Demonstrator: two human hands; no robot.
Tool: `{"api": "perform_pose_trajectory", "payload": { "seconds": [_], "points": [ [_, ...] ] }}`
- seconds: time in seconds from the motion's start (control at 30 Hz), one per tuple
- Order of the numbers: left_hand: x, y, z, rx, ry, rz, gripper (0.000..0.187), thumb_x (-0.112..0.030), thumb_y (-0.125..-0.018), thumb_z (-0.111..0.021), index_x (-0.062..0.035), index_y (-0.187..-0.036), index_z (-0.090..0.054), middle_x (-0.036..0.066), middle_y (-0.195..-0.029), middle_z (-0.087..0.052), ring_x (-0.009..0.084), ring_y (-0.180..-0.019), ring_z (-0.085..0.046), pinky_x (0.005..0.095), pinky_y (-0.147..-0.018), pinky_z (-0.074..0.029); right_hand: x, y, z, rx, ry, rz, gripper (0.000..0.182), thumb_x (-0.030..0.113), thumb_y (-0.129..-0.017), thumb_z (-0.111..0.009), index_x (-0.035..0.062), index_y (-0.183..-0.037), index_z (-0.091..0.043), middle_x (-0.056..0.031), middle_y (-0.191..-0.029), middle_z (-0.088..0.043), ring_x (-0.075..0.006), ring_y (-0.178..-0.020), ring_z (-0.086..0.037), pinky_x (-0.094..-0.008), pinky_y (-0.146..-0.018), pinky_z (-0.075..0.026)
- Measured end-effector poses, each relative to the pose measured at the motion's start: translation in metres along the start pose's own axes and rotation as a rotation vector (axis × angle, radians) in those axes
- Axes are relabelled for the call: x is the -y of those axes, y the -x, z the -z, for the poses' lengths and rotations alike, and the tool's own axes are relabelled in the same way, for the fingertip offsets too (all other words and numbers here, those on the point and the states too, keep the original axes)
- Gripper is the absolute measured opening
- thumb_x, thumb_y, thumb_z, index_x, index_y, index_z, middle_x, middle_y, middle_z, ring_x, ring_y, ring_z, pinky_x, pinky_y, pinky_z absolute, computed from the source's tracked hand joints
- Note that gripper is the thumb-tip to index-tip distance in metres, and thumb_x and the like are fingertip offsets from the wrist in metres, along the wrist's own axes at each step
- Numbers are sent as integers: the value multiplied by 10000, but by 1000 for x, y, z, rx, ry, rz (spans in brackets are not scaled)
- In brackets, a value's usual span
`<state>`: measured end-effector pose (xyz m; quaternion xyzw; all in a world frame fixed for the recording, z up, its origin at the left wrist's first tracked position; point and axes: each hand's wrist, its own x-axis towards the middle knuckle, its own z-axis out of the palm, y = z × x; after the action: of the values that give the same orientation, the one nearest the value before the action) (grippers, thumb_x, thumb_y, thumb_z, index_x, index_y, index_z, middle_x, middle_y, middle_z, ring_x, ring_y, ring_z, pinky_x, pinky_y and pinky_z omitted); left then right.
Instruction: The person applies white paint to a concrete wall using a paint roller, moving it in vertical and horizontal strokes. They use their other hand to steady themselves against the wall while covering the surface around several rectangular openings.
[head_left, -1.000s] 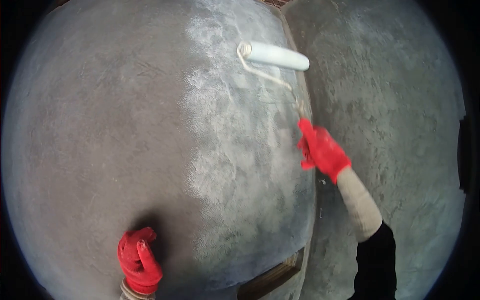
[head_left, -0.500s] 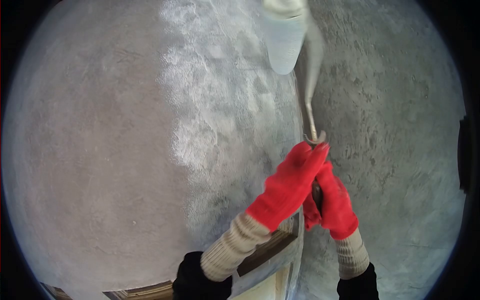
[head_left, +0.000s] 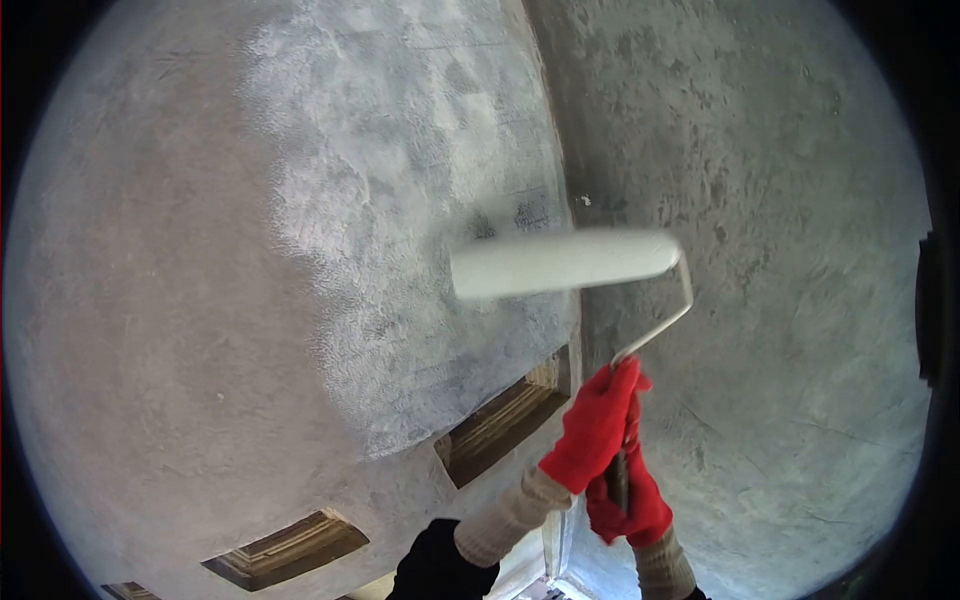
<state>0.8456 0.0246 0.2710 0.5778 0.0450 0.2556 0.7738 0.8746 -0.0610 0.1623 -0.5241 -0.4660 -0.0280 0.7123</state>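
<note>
Gripping the dark handle (head_left: 619,482) of the paint roller (head_left: 565,264) with both gloved hands, you have its sleeve lifted in front of you at the corner where two walls meet. Your left hand (head_left: 594,428) is the upper one, its fingers closed around the top of the handle, just below the bent metal frame (head_left: 690,290). Your right hand (head_left: 637,503) sits lower, curled around the handle, and the two red gloves are close against each other. The frame rises to the right from your left hand, then turns up to the right end of the sleeve, which lies nearly level and looks blurred. The sleeve crosses in front of the corner seam (head_left: 577,300), its longer part over the left wall (head_left: 160,300) and its right end over the darker right wall (head_left: 780,250); you cannot tell whether it touches either. On the left wall, a pale, wet-looking patch (head_left: 400,170) reaches toward the seam, with plain brownish-grey surface to its left. Below this patch, near your left hand, is a wood-toned recess (head_left: 503,420), and a second recess (head_left: 286,550) lies farther down and left. Ribbed beige cuffs (head_left: 512,515) and black sleeves (head_left: 440,565) cover your forearms.
</note>
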Motion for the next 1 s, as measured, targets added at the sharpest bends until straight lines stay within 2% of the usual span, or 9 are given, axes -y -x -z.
{"api": "perform_pose_trajectory", "payload": {
  "seconds": [0.07,0.2,0.3,0.43,0.73,0.83,0.9,0.93,1.0],
  "points": [
    [28,11,14,-205,-51,39,374,-390,-976,-494,-28,-895,-544,-19,-507,-410,84,-369,-382,258,-362,-342,-7,14,29,437,-852,-903,477,490,-972,-427,52,-1143,-505,-50,-807,-575,-152,-626,-576,-336,-654,-556],
    [91,26,40,-359,30,73,377,-391,-977,-489,-33,-875,-547,-20,-501,-410,78,-371,-390,253,-357,-333,-31,59,12,194,-553,-890,457,499,-962,-449,53,-1041,-514,-51,-750,-547,-147,-592,-563,-343,-593,-546],
    [126,33,59,-484,-78,98,363,-388,-971,-495,-46,-867,-551,-23,-493,-413,75,-382,-400,260,-373,-349,-45,70,2,233,-338,-1027,470,504,-957,-448,39,-956,-515,-43,-726,-523,-141,-590,-548,-326,-570,-539],
    [152,32,76,-574,-198,87,365,-397,-967,-499,-50,-861,-547,-25,-493,-409,81,-383,-397,269,-378,-353,-73,73,0,300,-284,-1044,479,503,-957,-449,30,-936,-524,-47,-719,-522,-144,-583,-543,-328,-569,-539],
    [156,6,98,-590,-57,21,351,-395,-977,-478,-60,-883,-526,-4,-529,-431,107,-403,-416,286,-397,-368,-101,50,-10,322,-320,-941,469,460,-962,-465,-3,-984,-533,-76,-713,-558,-168,-616,-591,-339,-575,-564],
    [133,-3,104,-445,-77,32,330,-355,-1000,-438,-41,-998,-540,31,-669,-537,138,-538,-541,309,-512,-461,-87,19,-14,322,-286,-945,456,442,-962,-477,-8,-1006,-534,-88,-703,-563,-168,-605,-585,-338,-560,-567],
    [107,1,95,-425,-443,-311,321,-292,-994,-454,-22,-1157,-516,91,-971,-599,169,-838,-613,312,-762,-495,-70,-11,-18,313,-274,-866,477,453,-958,-481,-14,-1032,-542,-97,-708,-569,-164,-600,-583,-342,-544,-562],
    [100,5,99,-422,-445,-320,321,-292,-994,-454,-22,-1157,-516,91,-971,-599,169,-838,-613,312,-762,-495,-57,-33,-17,336,-208,-804,503,472,-951,-487,-16,-1051,-551,-100,-689,-564,-158,-596,-583,-339,-536,-556],
    [86,13,106,-374,-578,-528,351,-222,-993,-458,-11,-1274,-446,137,-1181,-539,214,-1060,-563,324,-930,-438,-27,-82,-16,370,-124,-614,532,497,-945,-483,-18,-1050,-560,-98,-658,-547,-153,-583,-582,-314,-533,-546]
  ]
}}
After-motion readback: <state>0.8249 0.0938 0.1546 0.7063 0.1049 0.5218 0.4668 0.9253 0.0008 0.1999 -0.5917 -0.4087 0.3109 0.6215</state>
